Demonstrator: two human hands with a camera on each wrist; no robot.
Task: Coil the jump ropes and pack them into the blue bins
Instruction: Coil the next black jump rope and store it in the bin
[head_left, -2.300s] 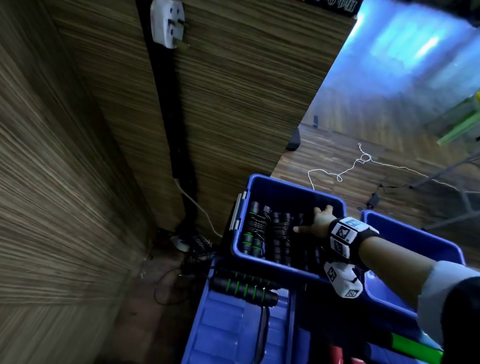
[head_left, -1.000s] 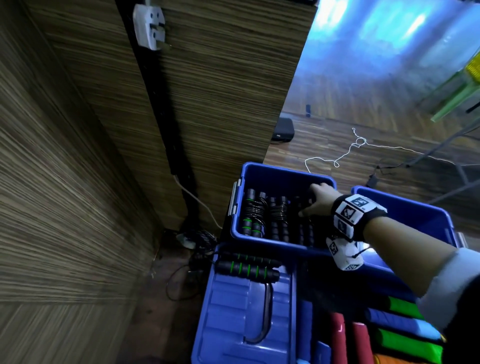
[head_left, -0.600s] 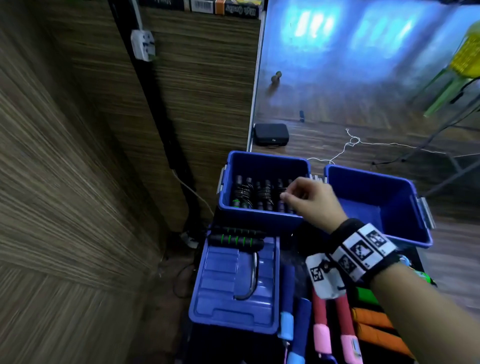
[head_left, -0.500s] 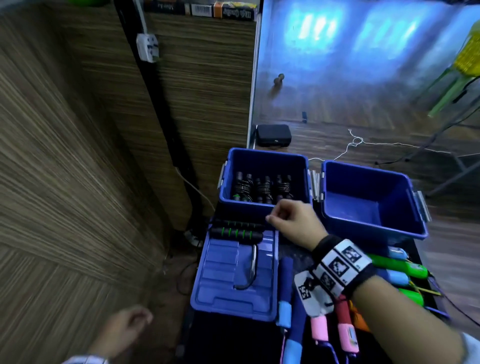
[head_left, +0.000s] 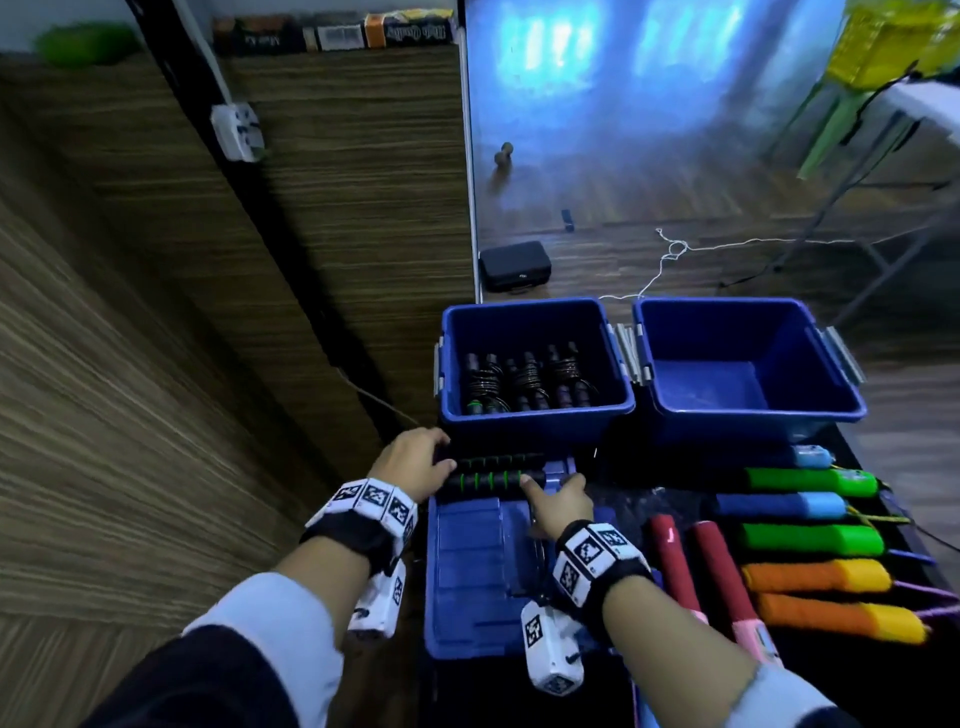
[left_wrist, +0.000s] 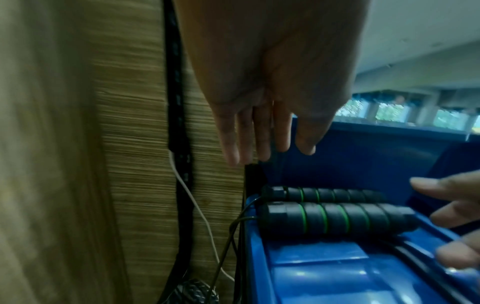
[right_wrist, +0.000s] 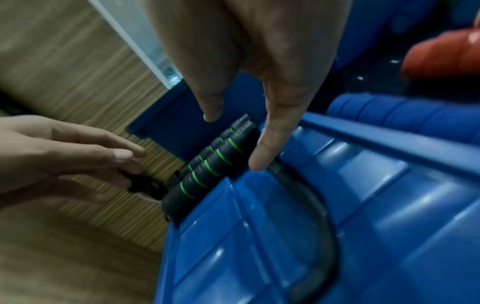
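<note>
You had both hands at the black jump rope w/ green-ringed handles (head_left: 496, 472), which lay as a pair side by side across the far end of the blue lid (head_left: 478, 566), right in front of the left bin (head_left: 535, 415). Your left hand (head_left: 415, 462) was at the handles' left ends, fingers straight and loose per the left-wrist view, hovering just above, gripping nothing. Your right hand (head_left: 558, 506) was at the right ends, thumb and forefinger spread apart either side of the handle tips, not closed on them; whether a fingertip actually touched, I couldn't tell. The rope's cord (left_wrist: 233, 230) hung off the lid's left edge, and a loop of cord lay on the lid too, so this one wasn't coiled yet.

Progress, as I judged it: the left bin already held approx. three coiled black ropes (head_left: 527, 376) lined up on its floor, w/ room left in front. The right bin (head_left: 748, 410) showed only bare floor, nothing packed. Still waiting on the black table (head_left: 649, 499) to your right: two red-handled ropes (head_left: 696, 566), plus green (head_left: 810, 480), blue (head_left: 779, 505), another green (head_left: 813, 538) and two orange/yellow handles (head_left: 815, 576), all uncoiled as far as I could see. So roughly a third done at best; most of the coiling and all of the right bin's packing remained.
</note>
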